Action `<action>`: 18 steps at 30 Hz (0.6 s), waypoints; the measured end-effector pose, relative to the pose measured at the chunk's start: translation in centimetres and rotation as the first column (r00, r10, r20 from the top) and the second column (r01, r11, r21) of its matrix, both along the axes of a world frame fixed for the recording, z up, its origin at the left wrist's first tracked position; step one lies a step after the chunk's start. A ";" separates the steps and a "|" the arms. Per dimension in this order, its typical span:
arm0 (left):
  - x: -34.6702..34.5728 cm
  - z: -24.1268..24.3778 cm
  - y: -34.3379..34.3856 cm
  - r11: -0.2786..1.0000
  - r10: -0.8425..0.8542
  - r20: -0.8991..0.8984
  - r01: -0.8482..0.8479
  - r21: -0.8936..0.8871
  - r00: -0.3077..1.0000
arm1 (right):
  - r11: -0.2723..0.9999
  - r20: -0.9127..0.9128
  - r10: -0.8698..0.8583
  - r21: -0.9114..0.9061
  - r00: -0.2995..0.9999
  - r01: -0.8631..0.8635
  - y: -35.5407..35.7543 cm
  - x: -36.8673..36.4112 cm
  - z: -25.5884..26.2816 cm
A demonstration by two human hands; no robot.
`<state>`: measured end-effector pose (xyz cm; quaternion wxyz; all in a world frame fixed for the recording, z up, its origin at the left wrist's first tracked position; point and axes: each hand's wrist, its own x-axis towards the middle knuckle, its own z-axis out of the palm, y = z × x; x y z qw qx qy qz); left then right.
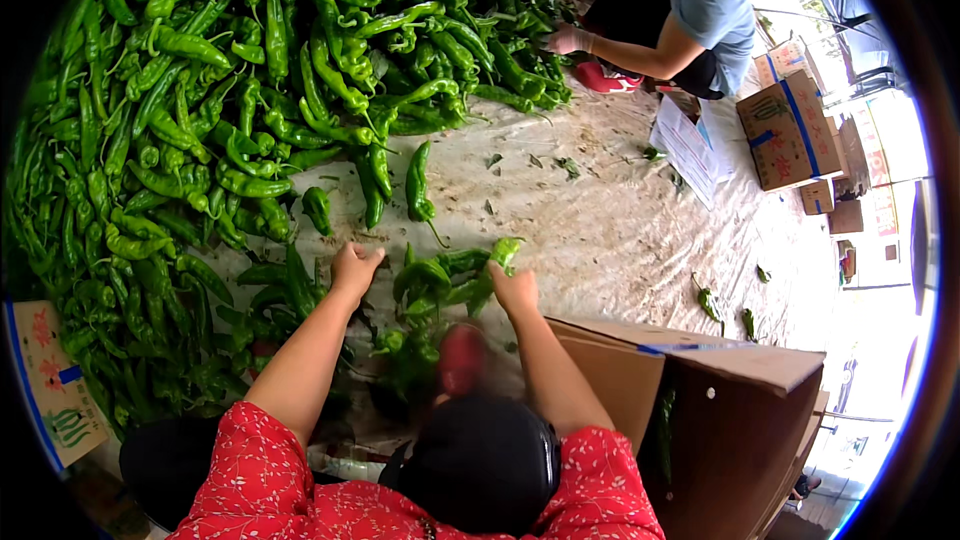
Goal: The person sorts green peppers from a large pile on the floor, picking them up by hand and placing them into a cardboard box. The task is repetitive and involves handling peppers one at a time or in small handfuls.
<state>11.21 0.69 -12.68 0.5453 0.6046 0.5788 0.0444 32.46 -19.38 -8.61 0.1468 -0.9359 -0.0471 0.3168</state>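
Observation:
My right hand (516,288) is closed on a light green chili pepper (505,249), whose end shows beyond the fingers. Just left of it, a small group of green peppers (431,279) lies on the pale ground sheet. My left hand (355,268) is low over the sheet with curled fingers; its underside is hidden, so I cannot tell whether it holds anything. Leafy, darker peppers (289,281) lie to the left of that hand. A single pepper (418,184) rests on the sheet beyond both hands, and blurred peppers (409,360) lie closer to me.
A large heap of green peppers (187,112) covers the left and far side. An open cardboard box (604,371) stands at my right, with a printed carton (56,382) at far left. Another person (712,22) in gloves works by the heap. Papers (686,146) lie near stacked cartons (791,131).

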 end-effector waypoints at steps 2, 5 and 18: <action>1.4 -1.1 2.8 0.981 0.025 -0.087 -0.007 0.193 0.996 | 0.956 0.076 -0.292 0.057 0.953 0.288 -0.8 -2.2 -1.1; 7.4 -0.4 5.7 0.930 0.023 -0.238 0.066 0.361 0.971 | 0.827 -0.202 -0.487 0.207 0.850 0.523 -2.9 -2.8 -8.2; 13.4 -1.6 8.6 0.860 -0.074 -0.490 0.304 0.409 0.869 | 0.986 0.034 -0.163 -0.031 0.986 0.164 2.8 -3.0 -4.0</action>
